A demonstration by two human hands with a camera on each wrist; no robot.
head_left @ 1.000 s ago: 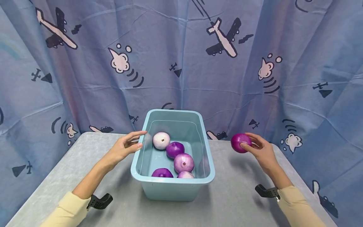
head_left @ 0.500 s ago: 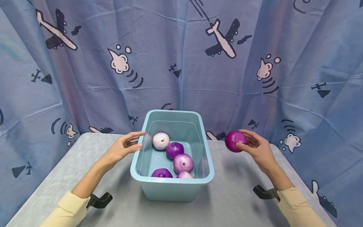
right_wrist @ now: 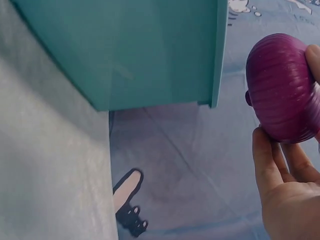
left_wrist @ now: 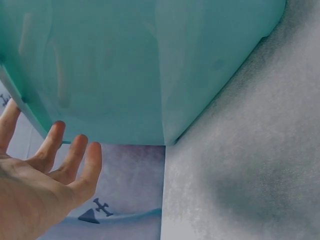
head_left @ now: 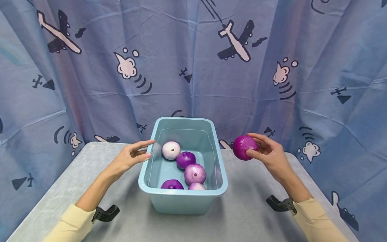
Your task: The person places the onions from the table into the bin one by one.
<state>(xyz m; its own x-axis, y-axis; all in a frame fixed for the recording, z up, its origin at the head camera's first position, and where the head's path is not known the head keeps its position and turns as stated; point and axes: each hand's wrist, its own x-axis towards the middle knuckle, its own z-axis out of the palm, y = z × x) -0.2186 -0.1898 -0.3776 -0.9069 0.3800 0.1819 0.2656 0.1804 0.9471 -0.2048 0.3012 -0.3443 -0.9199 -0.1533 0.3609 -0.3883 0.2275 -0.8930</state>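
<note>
A light blue plastic bin [head_left: 181, 203] stands in the middle of the table, with several red onions inside. One pale onion [head_left: 171, 150] lies at the back left, beside a dark purple onion [head_left: 185, 160]. My left hand [head_left: 125, 160] is at the bin's left rim, fingertips right at the edge and fingers loosely bent; the left wrist view shows the fingers [left_wrist: 91, 167] spread by the outer wall. To the right of the bin, raised over the table, my right hand [head_left: 270, 156] holds a purple-red onion [head_left: 242, 147] between thumb and fingers.
The grey table [head_left: 242, 215] runs back to a blue curtain [head_left: 193, 60] printed with planes. Near the bin's front wall sit another purple onion [head_left: 172, 184], a lighter one [head_left: 195, 173] and a partly hidden pale one [head_left: 197, 186]. Black straps are on both wrists.
My right hand has moved left and slightly up, bringing the onion closer to the bin. My left hand stays at the rim.
</note>
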